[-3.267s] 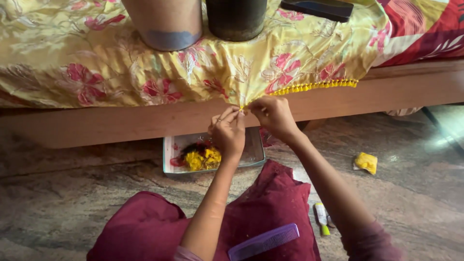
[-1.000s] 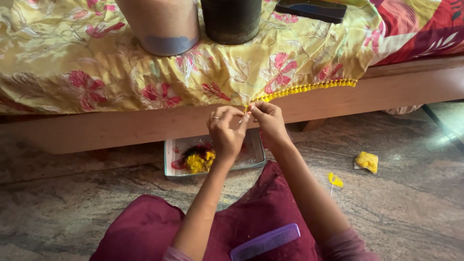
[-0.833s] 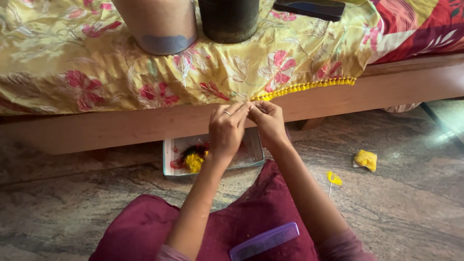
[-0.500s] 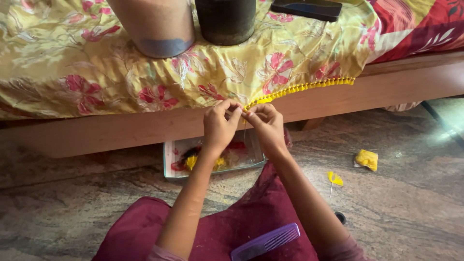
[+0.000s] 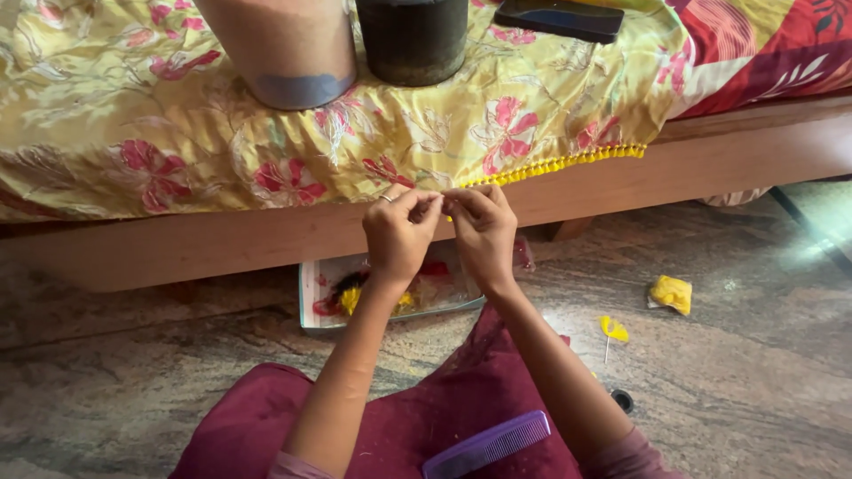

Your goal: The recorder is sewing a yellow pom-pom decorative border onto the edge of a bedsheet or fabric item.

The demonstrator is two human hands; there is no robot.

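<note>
Left hand (image 5: 398,232): pinches the floral cloth's hem (image 5: 417,197).
Right hand (image 5: 484,229): pinches it where the yellow pompom trim (image 5: 559,163) ends.
Trim: runs rightward from both grips.

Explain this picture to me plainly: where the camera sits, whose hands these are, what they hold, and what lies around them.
The single view comes from a camera worn on the person's head, looking down. The left hand and right hand meet at the edge of a yellow flowered cloth, pinching it where a yellow tassel fringe starts. The cloth drapes a wooden bed frame. Below, a tray of coloured threads lies on the stone floor. A purple comb rests on the lap.
</note>
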